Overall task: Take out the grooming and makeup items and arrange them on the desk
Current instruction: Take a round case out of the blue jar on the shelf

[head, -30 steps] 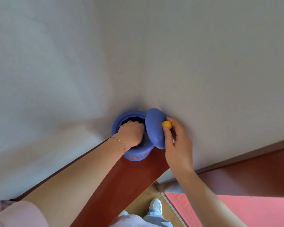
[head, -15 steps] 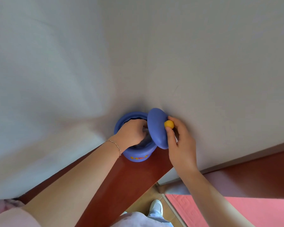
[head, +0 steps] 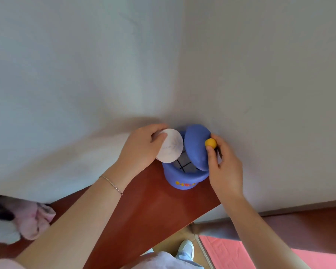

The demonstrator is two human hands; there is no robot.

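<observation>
Head view. The left hand [head: 142, 146] grips a flat, round white compact [head: 171, 148] by its left edge, thumb on the upper face and fingers closed behind it; the disc is held tilted just above the left part of the rim of a blue pot [head: 182, 177], clear of the opening. A thin chain bracelet [head: 111, 185] circles the left wrist. The right hand [head: 224, 167] pinches the yellow knob [head: 210, 143] of the blue lid [head: 196, 146] between thumb and fingers, holding the lid tipped nearly on edge over the right side of the pot, its lower edge at the rim. The two hands are apart, one on either side of the pot's mouth.

Inside the open pot a pale surface crossed by dark lines [head: 182, 165] is visible; what it belongs to cannot be told. The pot carries small orange and yellow marks on its front wall and stands on the reddish-brown worktop [head: 144, 206], in the corner where two white walls [head: 85, 74] meet. A pink cloth object [head: 34, 222] lies at the left end of the worktop, well apart from the pot. Below the worktop edge appear a white shoe [head: 185, 247] on the floor and a pink mat [head: 241, 253] to its right.
</observation>
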